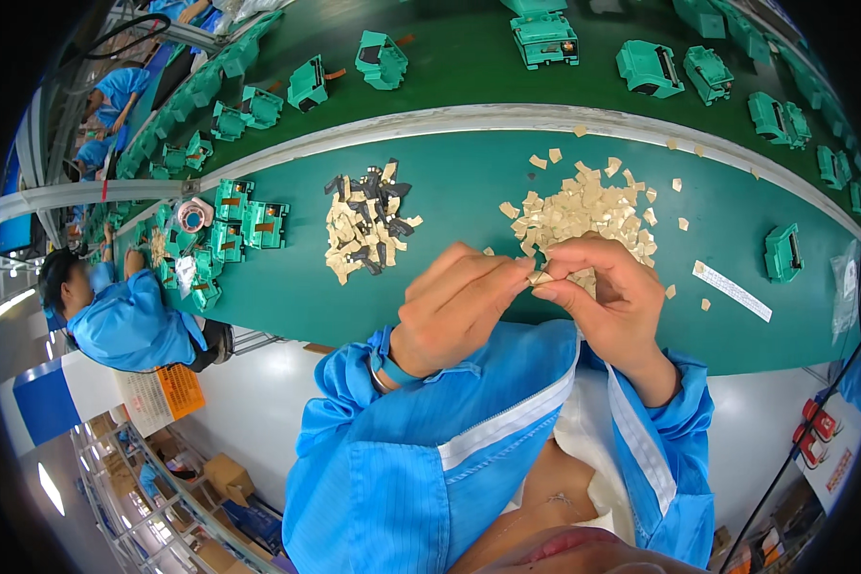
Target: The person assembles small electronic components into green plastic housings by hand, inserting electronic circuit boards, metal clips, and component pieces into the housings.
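My left hand (461, 308) and my right hand (610, 295) meet fingertip to fingertip over the green bench. Pinched between them is a small beige piece (540, 278), mostly covered by the fingers. Just beyond, and partly hidden by my right hand, lies a loose heap of similar flat beige pieces (579, 212), with several strays around it. To the left of my hands is a second pile (346, 234), where beige pieces are mixed with small black parts (389, 206).
A white printed strip (733, 291) and a green housing (783, 253) lie to the right. Several green housings (249, 215) and a tape roll (194, 216) stand at the left, near a seated co-worker (134, 316). Past a pale rail (430, 121), more housings line a green belt (469, 57).
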The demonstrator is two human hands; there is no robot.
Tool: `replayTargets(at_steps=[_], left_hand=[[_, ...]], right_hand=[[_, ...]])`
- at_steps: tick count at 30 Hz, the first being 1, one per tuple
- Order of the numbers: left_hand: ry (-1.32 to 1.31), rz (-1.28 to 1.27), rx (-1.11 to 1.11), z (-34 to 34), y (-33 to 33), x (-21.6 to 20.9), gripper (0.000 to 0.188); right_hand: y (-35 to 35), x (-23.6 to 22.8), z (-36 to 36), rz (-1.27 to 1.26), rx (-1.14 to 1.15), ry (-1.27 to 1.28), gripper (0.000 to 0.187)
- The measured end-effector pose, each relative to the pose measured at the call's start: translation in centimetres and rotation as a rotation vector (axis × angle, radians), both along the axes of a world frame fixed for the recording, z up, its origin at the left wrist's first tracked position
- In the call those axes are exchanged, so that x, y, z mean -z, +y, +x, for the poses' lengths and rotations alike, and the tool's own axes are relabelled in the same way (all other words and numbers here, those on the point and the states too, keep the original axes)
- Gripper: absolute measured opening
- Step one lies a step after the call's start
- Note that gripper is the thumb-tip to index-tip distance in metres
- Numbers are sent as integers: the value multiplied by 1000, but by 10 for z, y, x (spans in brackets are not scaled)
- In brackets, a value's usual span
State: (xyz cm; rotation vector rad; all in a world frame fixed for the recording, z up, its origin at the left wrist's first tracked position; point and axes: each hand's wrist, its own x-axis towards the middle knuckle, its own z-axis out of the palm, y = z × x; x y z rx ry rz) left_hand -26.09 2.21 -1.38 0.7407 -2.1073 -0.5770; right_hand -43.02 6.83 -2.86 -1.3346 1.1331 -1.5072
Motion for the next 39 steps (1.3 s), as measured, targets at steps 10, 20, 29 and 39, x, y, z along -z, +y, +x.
replayTargets(at_steps=[10, 20, 29, 39], left_hand=[[2, -79, 118, -7, -5, 4, 21], [115, 201, 52, -9, 1, -2, 14], [100, 143, 19, -13, 2, -4, 15], [274, 1023, 87, -7, 3, -17, 14]], right_hand=[[1, -3, -10, 40, -34, 79, 21], [0, -1, -15, -531, 129, 439, 19], [-5, -6, -18, -513, 244, 600, 30], [-14, -4, -24, -748, 220, 811, 31]])
